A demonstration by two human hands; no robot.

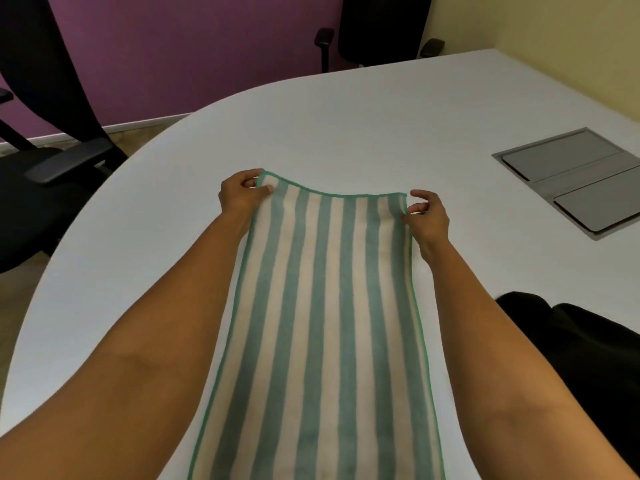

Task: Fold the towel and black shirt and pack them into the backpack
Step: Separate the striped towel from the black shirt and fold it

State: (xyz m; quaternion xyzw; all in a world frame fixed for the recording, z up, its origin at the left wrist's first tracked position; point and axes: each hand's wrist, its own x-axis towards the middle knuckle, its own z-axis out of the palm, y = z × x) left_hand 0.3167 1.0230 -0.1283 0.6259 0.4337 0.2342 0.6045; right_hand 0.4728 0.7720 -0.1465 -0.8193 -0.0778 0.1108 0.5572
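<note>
A green-and-cream striped towel [325, 323] lies stretched out lengthwise on the white table [346, 126], running from the near edge toward the middle. My left hand [240, 197] pinches its far left corner between thumb and fingers. My right hand [427, 216] pinches the far right corner, with some fingers lifted. The far edge sags slightly between the two hands. A black fabric mass [581, 348], either the shirt or the backpack, lies at the near right and is cut off by the frame.
A grey metal cable hatch [571, 178] is set into the table at the right. Black office chairs stand at the left [52, 161] and at the far side [377, 29]. A purple wall is behind.
</note>
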